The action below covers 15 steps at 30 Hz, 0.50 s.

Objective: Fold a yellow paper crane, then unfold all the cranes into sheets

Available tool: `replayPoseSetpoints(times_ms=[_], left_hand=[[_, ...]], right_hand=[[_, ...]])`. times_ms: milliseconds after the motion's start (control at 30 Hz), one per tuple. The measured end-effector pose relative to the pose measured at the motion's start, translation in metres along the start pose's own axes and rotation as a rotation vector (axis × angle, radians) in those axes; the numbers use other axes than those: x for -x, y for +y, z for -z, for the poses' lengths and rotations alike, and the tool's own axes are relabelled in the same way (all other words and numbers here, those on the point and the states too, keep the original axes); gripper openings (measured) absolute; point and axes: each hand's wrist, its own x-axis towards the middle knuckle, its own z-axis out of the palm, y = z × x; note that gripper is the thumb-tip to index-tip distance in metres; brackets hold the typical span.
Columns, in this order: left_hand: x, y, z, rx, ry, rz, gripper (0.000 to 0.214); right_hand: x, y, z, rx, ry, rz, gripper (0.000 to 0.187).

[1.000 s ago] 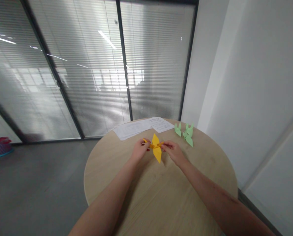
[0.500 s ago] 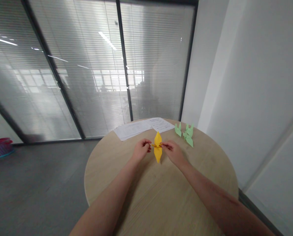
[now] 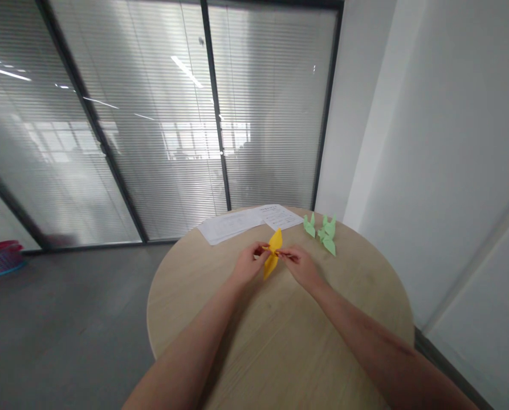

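A yellow origami crane (image 3: pixel 272 264) is held between my two hands above the round table, its two wings pointing away from me and toward me, tilted a little. My left hand (image 3: pixel 251 261) pinches the crane's left side near the middle, thumb and fingers closed on it. At the opposite side my right hand (image 3: pixel 299 262) grips a thin point of the paper with closed fingertips. The fingers cover part of the crane's body and its narrow ends.
Several light green origami cranes (image 3: pixel 329 245) stand on the wooden table (image 3: pixel 271 341) beyond my right hand. Printed paper sheets (image 3: pixel 232 224) lie along the far edge. A pink and blue basket (image 3: pixel 1 257) sits on the floor at the far left, by the glass partition (image 3: pixel 172 171).
The crane has turned, its far wing swinging right and its near wing left. My left hand has moved right and closed on the crane; my right hand has barely moved.
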Motion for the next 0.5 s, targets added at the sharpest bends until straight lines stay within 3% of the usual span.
replayPoseSetpoints(times_ms=[267,500], left_hand=[[-0.0004,0.0004,0.0004,-0.024,0.09,0.004,0.027],[-0.0014,-0.0005,0.0015,-0.006,0.072,0.017,0.026]], right_hand=[[0.0021,-0.0046,-0.003,0.015,-0.077,0.033,0.019],[0.0031,-0.0045,-0.0042,0.046,-0.113,0.078,0.02]])
